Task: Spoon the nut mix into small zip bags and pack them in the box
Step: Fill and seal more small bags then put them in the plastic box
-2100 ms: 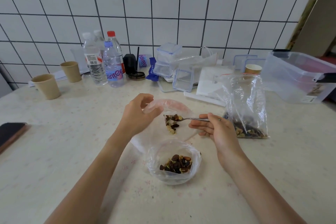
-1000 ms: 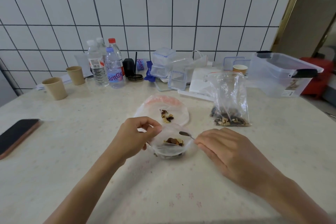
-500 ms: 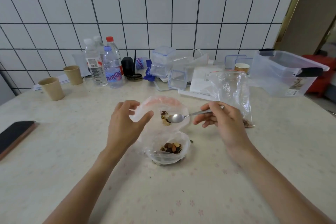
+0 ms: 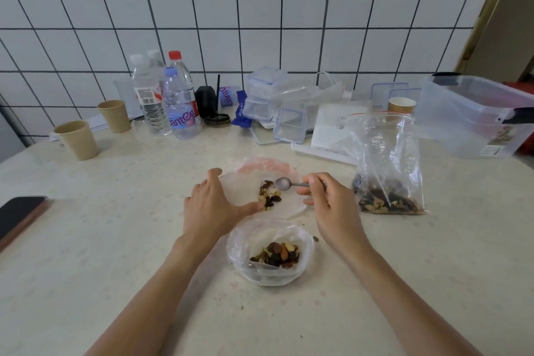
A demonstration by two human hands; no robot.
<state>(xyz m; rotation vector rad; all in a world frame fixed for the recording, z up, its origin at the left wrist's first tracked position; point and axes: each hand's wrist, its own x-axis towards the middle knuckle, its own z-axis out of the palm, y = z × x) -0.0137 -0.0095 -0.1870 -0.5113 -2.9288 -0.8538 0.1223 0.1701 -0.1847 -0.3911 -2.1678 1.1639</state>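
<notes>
The spoon [image 4: 291, 184] is lying nearly level with its long axis running left to right, bowl pointing left over the small zip bag [image 4: 248, 182]; the right hand [image 4: 332, 205] is pinching its handle between curled fingers. The left hand [image 4: 212, 208] is resting on the bag's left edge, fingers fairly straight and thumb stretched toward the little heap of nut mix [image 4: 268, 196] inside — the bag is lying flat on the table [image 4: 115, 240], its pink zip edge facing the wall. Nearer the person a clear tub [image 4: 245, 243] lined with plastic is holding more nuts; to the right a large bag of nut mix [image 4: 387, 165] is standing upright. The clear box [image 4: 474, 115] is sitting at the far right; the pale speckled table is ending at a white tiled wall [image 4: 260, 9], with water bottles [image 4: 170, 95] and paper cups [image 4: 78, 139] along it.
</notes>
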